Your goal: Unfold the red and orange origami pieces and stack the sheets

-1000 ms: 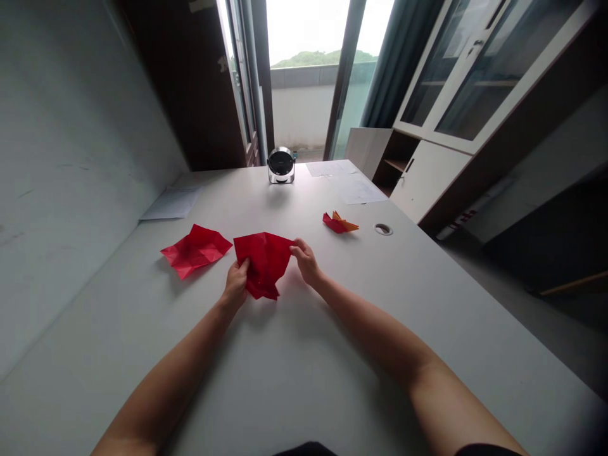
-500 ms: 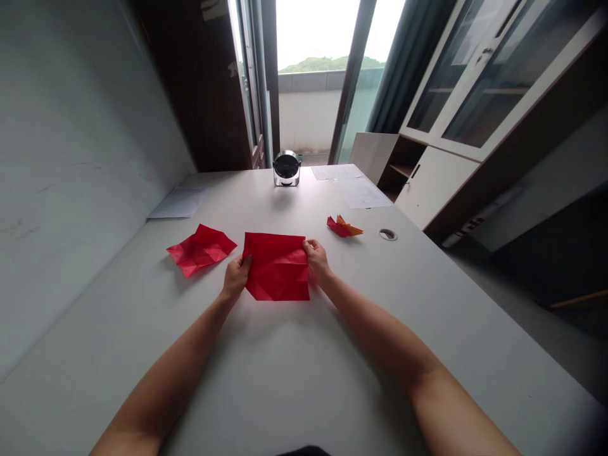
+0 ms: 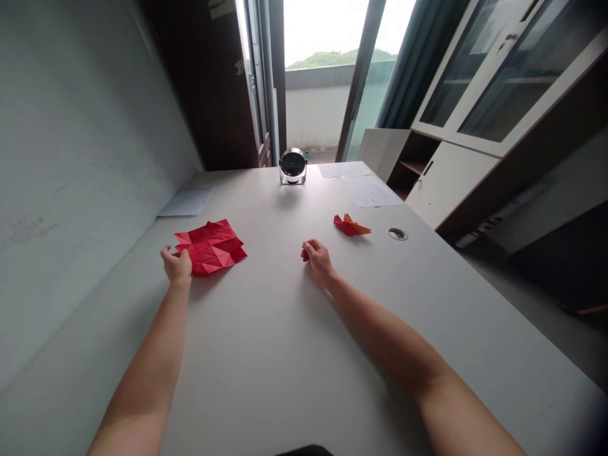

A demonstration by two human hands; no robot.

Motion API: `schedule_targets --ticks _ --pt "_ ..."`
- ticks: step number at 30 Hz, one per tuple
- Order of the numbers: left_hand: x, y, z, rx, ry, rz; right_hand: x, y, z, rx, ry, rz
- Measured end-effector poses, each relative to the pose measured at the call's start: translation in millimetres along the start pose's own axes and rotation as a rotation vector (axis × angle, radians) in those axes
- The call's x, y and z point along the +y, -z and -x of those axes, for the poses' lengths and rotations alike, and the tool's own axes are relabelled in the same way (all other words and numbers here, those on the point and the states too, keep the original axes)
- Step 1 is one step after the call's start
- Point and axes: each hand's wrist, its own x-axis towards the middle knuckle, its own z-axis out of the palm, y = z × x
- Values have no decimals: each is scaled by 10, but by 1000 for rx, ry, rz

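Observation:
Two creased red sheets of paper (image 3: 216,250) lie overlapping on the left part of the table, their edges raised in places. My left hand (image 3: 177,263) is at their left edge, thumb over the paper and fingers curved apart from it; no grip shows. My right hand (image 3: 317,256) rests above the middle of the table with its fingers curled in and nothing visible in them. To its upper right sits a small folded paper piece (image 3: 351,225), red on one side and orange on the other.
A round black-and-silver device (image 3: 293,166) stands at the far edge of the white table (image 3: 266,361). White papers (image 3: 373,191) lie at the back right, and another sheet (image 3: 186,201) at the back left. A ringed cable hole (image 3: 397,234) is at the right.
The red sheet held between both hands has moved left onto the other red sheet. My right hand has let go of it; my left hand has gone left with it and loosened.

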Motion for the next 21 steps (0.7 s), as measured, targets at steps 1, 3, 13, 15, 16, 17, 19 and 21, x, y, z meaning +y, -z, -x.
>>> schedule_targets --ticks 1,3,13,15,16,17,19,21 --pt "-9 33 9 49 0 -58 3 5 -1 1 1 0" --pt "42 76 80 132 -108 -160 20 12 -9 1 4 4" --pt "280 -227 568 -598 -658 -453 -43 463 -319 256 351 653" --pt "152 -263 541 -623 -530 -532 -102 706 -425 356 462 860" --pt "85 -264 511 -613 -487 -558 -122 825 -472 414 472 951" --pt "26 -255 478 -587 -453 -574 -134 934 -513 478 445 1037" --pt "-49 -220 423 -520 -422 -576 -128 1101 -573 601 349 1171" --pt "-43 -183 411 -454 -450 -537 -93 1190 -603 661 269 1255"
